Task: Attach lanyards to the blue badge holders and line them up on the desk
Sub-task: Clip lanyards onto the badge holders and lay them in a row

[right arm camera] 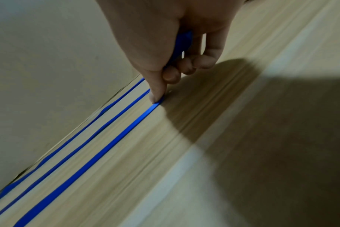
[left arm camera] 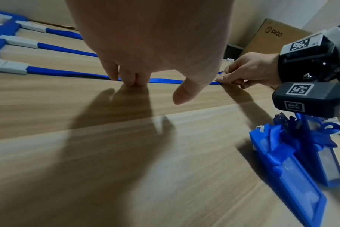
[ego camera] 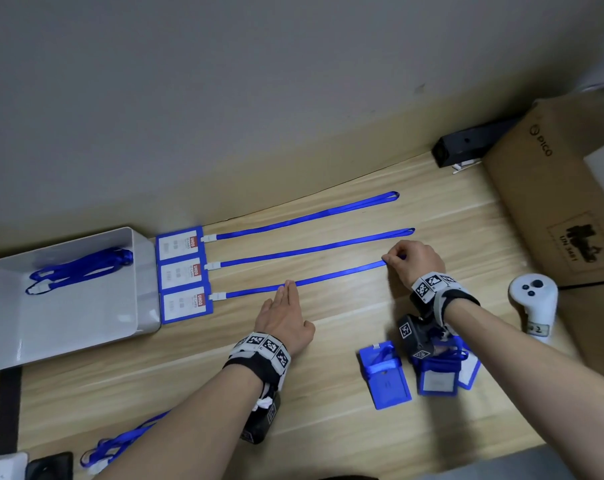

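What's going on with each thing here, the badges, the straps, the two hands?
left hand: flat, fingertips pressing the third lanyard.
right hand: pinching that lanyard's far end.
third lanyard: clipped, stretched straight.
two upper lanyards: clipped, lying straight.
three badge holders: lined up in a column.
loose badge holders: heaped, straps bundled.
tray: holds a coiled lanyard.

wooden desk: three badge holders with lanyards, tray, cardboard box.
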### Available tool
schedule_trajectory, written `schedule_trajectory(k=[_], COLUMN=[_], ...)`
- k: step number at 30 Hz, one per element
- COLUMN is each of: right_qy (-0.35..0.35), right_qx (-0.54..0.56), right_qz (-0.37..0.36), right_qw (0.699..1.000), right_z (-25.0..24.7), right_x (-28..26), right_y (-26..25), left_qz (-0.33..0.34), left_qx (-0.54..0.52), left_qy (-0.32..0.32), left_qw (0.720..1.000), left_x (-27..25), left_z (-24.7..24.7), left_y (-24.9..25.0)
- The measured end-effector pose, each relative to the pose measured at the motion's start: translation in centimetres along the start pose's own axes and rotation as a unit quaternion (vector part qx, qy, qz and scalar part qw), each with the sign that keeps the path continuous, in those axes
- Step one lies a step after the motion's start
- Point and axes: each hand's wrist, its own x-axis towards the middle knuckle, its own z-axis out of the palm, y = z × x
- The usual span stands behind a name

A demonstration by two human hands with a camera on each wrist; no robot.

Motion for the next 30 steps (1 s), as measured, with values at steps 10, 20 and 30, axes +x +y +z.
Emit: schedule_trajectory(k=[10, 20, 30], right_qy=[0.042, 0.034, -0.017], right_qx=[0.102, 0.119, 0.2], right_qz=[0.076, 0.058, 0.008], right_qw=[0.991, 0.991, 0.98], right_z=[-1.0, -2.5, -3.4], right_x=[0.0, -0.5, -1.3], right_y=[3.2, 4.5, 6.2], left_qz=[-0.002, -0.015, -0.017], left_qx=[0.013, 0.004, -0.002], left_qy=[-0.014, -0.037, -0.039], left_qw=[1.0, 0.999, 0.999], left_x=[-0.1, -1.1, -1.3], left_z=[-0.4, -1.8, -2.1], left_y=[0.3, 0.7, 0.9])
